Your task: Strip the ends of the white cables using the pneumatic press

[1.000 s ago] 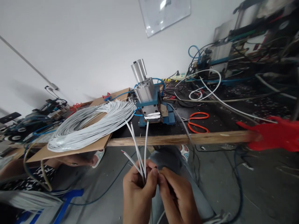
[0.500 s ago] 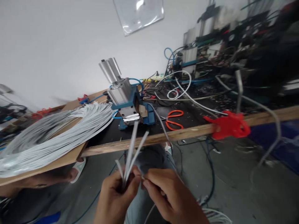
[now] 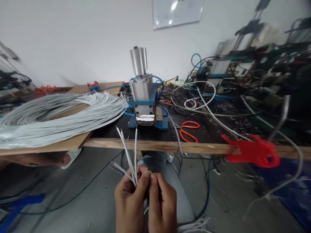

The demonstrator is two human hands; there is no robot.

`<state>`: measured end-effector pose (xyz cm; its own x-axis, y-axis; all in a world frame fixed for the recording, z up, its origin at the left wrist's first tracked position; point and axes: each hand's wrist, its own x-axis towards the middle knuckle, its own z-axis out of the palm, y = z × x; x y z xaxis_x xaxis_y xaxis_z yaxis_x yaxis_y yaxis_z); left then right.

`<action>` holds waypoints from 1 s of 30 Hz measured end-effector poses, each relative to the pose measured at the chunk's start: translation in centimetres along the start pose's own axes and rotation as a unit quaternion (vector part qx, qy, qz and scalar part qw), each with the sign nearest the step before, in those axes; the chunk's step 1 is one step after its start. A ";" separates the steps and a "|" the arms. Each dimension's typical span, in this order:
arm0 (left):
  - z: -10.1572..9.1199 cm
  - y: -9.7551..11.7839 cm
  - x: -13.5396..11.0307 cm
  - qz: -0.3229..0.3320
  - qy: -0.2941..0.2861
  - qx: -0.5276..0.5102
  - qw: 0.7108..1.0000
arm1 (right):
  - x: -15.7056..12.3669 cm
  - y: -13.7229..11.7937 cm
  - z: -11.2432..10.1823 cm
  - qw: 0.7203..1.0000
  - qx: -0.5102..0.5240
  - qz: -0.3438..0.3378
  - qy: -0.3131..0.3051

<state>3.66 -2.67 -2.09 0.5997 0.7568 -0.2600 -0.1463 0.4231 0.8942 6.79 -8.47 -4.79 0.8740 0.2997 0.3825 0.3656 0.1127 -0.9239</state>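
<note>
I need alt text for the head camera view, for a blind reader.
Left hand and right hand together grip several thin white wires in front of a small pneumatic press on a workbench, beside a large wire bundle.

So the press machine (image 3: 143,94) sits mid-bench, right behind the front edge of the bench (image 3: 155,146). Big wire bundle (image 3: 58,113) lies to its left on a board (image 3: 73,142), scissors (image 3: 188,131) to its right, clamp (image 3: 252,152) further right on the edge. Both hands (image 3: 145,197) are below the bench, in front of the machine.
</note>
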 end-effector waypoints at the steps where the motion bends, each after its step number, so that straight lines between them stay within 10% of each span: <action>1: 0.0 -0.2 0.1 -0.001 0.000 -0.001 1.000 | 0.0 0.2 0.0 1.000 0.000 0.010 -0.004; 19: -3.9 -0.8 1.7 -0.017 -0.024 0.015 0.999 | -0.8 0.6 1.3 0.991 -0.052 0.076 -0.094; 30: -1.9 -0.2 1.3 -0.036 0.050 -0.031 0.998 | -0.5 2.1 1.3 0.988 -0.133 0.032 -0.072</action>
<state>2.99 -0.78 -3.31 0.5294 0.7675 -0.3614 -0.1557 0.5066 0.8480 6.72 -7.12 -6.93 0.8502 0.4326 0.3001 0.3990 -0.1575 -0.9033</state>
